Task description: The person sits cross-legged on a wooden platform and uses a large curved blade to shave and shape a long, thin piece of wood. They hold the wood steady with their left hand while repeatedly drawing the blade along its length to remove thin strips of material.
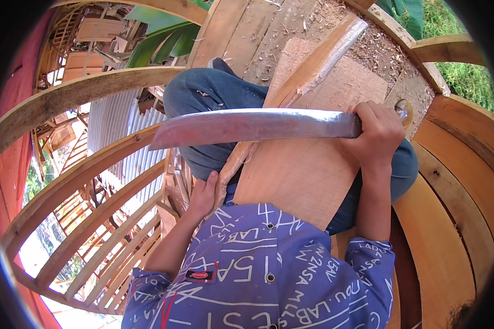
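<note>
My right hand (377,130) is closed round the handle of a machete (258,125), whose long broad blade points left across my lap. Beneath the blade a rough wooden stick (307,68) runs slantwise from my left side to the far right, pale and freshly cut along one edge. At its near end my left hand (206,194) grips the stick beside my left thigh, its fingertips partly hidden. A flat wooden board (296,170) lies across my lap under the stick. I cannot tell whether the blade touches the wood.
Wood shavings (368,60) are scattered over the plank floor (258,38) beyond my knees. Curved wooden rails (88,164) stand on the left, with corrugated metal sheets (112,120) below them. Wide planks (439,219) form a wall on the right. Green leaves (167,41) show at the back.
</note>
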`<act>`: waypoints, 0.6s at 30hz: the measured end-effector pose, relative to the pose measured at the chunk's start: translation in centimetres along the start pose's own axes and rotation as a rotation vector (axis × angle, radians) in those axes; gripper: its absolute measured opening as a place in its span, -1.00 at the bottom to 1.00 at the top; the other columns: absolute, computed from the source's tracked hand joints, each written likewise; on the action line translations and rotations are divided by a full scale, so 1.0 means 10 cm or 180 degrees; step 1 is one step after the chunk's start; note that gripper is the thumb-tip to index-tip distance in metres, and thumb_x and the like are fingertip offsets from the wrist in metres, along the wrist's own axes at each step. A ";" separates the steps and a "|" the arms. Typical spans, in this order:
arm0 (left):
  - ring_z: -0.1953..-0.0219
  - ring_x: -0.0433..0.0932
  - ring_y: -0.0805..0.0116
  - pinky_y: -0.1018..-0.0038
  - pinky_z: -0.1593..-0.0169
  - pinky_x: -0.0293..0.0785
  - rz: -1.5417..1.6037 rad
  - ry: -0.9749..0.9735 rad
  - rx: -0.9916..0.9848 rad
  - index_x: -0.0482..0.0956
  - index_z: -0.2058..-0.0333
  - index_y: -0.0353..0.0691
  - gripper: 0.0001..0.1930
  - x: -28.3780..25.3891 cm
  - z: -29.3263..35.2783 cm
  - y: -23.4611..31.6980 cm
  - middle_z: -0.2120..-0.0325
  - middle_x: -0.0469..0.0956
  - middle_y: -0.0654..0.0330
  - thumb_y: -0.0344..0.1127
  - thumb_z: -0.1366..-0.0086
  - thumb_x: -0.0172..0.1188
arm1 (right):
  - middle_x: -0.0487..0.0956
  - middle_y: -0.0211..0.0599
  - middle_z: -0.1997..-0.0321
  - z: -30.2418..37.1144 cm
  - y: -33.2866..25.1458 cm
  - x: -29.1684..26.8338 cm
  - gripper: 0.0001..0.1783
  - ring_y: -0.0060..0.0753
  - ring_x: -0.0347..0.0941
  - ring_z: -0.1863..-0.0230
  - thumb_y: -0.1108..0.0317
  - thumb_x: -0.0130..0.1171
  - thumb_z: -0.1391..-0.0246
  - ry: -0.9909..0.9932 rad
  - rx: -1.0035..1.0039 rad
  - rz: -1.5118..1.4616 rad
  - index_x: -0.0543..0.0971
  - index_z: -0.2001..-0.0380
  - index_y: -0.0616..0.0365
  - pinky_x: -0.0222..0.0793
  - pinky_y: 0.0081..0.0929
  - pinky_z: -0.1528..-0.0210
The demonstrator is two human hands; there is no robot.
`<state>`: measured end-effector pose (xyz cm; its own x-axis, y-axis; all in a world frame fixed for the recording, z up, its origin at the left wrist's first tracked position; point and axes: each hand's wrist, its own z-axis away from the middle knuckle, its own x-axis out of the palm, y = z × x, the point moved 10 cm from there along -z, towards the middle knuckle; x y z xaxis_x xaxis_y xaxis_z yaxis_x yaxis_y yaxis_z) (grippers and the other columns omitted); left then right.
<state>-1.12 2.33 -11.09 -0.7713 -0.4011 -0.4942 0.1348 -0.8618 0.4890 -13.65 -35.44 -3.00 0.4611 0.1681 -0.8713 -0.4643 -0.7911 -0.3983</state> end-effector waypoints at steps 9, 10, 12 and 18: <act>0.13 0.48 0.31 0.41 -0.01 0.33 0.0116 -0.0127 -0.0055 0.49 0.11 -0.48 -0.45 0.03 -0.03 -0.02 0.23 0.58 0.03 0.02 -0.44 -0.14 | 0.43 -0.35 0.68 -0.02 -0.10 0.00 -0.82 -0.22 0.42 0.60 0.28 0.29 0.45 0.0045 -0.0139 -0.0083 0.50 0.68 0.03 0.25 -0.35 0.53; 0.13 0.48 0.30 0.41 0.00 0.33 0.0096 -0.0163 -0.0116 0.50 0.12 -0.48 -0.45 0.04 -0.03 -0.05 0.23 0.58 0.03 0.02 -0.44 -0.14 | 0.44 -0.35 0.67 -0.01 -0.02 -0.05 -0.82 -0.22 0.43 0.60 0.29 0.28 0.45 0.0109 -0.0010 0.0018 0.50 0.68 0.03 0.26 -0.35 0.52; 0.18 0.49 0.30 0.39 0.04 0.35 0.0046 -0.0026 0.0043 0.52 0.19 -0.49 -0.45 0.04 -0.05 -0.05 0.29 0.59 0.04 0.03 -0.44 -0.14 | 0.46 -0.35 0.67 0.02 0.21 -0.13 -0.83 -0.22 0.44 0.59 0.30 0.28 0.45 0.0253 0.0240 0.0195 0.50 0.68 0.03 0.28 -0.34 0.51; 0.16 0.50 0.25 0.37 0.03 0.34 -0.0104 -0.0311 -0.0254 0.50 0.18 -0.49 -0.46 0.05 -0.06 -0.06 0.28 0.58 -0.02 0.01 -0.44 -0.15 | 0.50 -0.37 0.63 0.01 0.15 -0.10 -0.83 -0.20 0.46 0.58 0.28 0.30 0.45 0.0216 0.0164 -0.0049 0.53 0.66 0.01 0.30 -0.36 0.52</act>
<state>-1.20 2.50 -12.04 -0.8324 -0.3437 -0.4347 0.1548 -0.8974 0.4131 -14.89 -36.72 -2.78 0.5178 0.1384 -0.8442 -0.4942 -0.7571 -0.4273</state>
